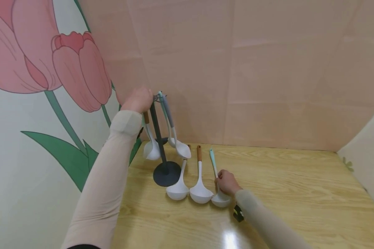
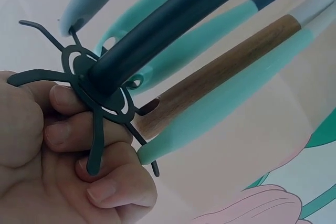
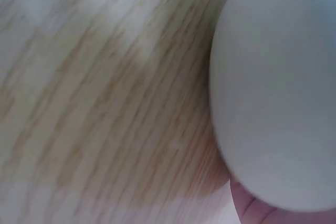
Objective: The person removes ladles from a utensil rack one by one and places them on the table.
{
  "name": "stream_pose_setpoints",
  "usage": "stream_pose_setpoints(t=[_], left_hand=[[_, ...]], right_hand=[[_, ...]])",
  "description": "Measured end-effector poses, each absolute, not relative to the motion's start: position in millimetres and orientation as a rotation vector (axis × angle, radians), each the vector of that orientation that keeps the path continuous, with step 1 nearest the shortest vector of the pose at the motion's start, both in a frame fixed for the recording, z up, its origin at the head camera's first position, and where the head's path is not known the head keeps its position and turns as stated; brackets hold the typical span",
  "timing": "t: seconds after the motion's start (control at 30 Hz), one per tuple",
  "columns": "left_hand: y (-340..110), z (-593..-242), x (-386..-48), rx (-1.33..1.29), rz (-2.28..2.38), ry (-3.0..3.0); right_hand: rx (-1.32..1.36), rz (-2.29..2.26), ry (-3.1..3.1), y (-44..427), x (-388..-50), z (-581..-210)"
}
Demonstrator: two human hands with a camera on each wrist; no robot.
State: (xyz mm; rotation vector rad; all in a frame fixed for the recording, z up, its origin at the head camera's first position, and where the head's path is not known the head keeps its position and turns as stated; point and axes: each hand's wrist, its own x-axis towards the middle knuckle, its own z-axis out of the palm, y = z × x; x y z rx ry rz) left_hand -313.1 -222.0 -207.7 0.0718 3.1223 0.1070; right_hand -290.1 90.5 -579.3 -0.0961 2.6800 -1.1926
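Observation:
My left hand (image 1: 137, 100) is at the top of a dark stand (image 1: 159, 138); in the left wrist view its curled fingers (image 2: 113, 182) grip among the hooks of the stand (image 2: 98, 140). Ladles with turquoise, brown and grey-blue handles hang from other hooks. On the table, my right hand (image 1: 228, 182) holds the lower shaft of a turquoise-handled white ladle (image 1: 220, 200), its bowl resting low on the wood. The white bowl (image 3: 278, 93) fills the right side of the right wrist view, hiding most of the hand (image 3: 254, 208).
Two more white ladles lie on the wooden table (image 1: 293, 193), one with a brown handle (image 1: 200, 193) and one (image 1: 177, 191) beside the stand's round base. A pinkish cloth wall (image 1: 268, 76) is behind; a tulip-patterned wall (image 1: 34, 166) stands on the left.

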Motion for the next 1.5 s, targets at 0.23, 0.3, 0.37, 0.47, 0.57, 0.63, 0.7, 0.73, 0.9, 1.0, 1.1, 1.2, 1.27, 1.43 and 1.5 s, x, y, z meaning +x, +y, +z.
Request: stream_pose_setpoints(t=[0.23,0.3,0.37,0.47,0.57,0.63,0.7,0.73,0.9,1.0,1.1,1.2,1.27,1.43,1.5], left_hand=[[-225,-209,-313,0.037,0.243,3.116],[-225,-210,-313,0.043,0.238,3.118],[-225,-209,-313,0.038,0.241,3.113],[-225,-209,-313,0.039,0.226,3.111],[-224,-208,-314,0.062,0.187,3.107],[-224,-207,-313,0.058,0.199,3.098],[-224,-206,-312,0.053,0.215,3.091],[-224,-206,-312,0.052,0.214,3.087],[-224,-204,-311,0.065,0.185,3.081],[-225,-205,-309,0.032,0.238,3.081],[-226,-206,-310,-0.006,0.328,3.094],[-227,-208,-312,-0.022,0.388,3.108],[-228,-209,-313,0.032,0.317,3.116],[-227,-208,-315,0.078,0.248,3.115],[-226,-207,-315,0.048,0.287,3.113]], right_hand=[[-0.132,-1.127,2.734,91,-290,-578],[-0.116,-1.131,2.727,91,-291,-579],[-0.099,-1.139,2.717,91,-291,-578],[-0.094,-1.148,2.710,91,-291,-578],[-0.068,-1.179,2.666,91,-292,-577],[-0.053,-1.199,2.642,92,-292,-576],[-0.039,-1.219,2.631,92,-291,-574],[-0.040,-1.221,2.637,92,-291,-574],[-0.073,-1.209,2.690,92,-292,-570],[-0.114,-1.190,2.734,90,-292,-567],[-0.170,-1.216,2.772,87,-290,-561],[-0.226,-1.262,2.797,84,-288,-557],[-0.235,-1.282,2.803,82,-288,-555],[-0.244,-1.335,2.801,75,-288,-552],[-0.258,-1.351,2.802,71,-289,-551]])
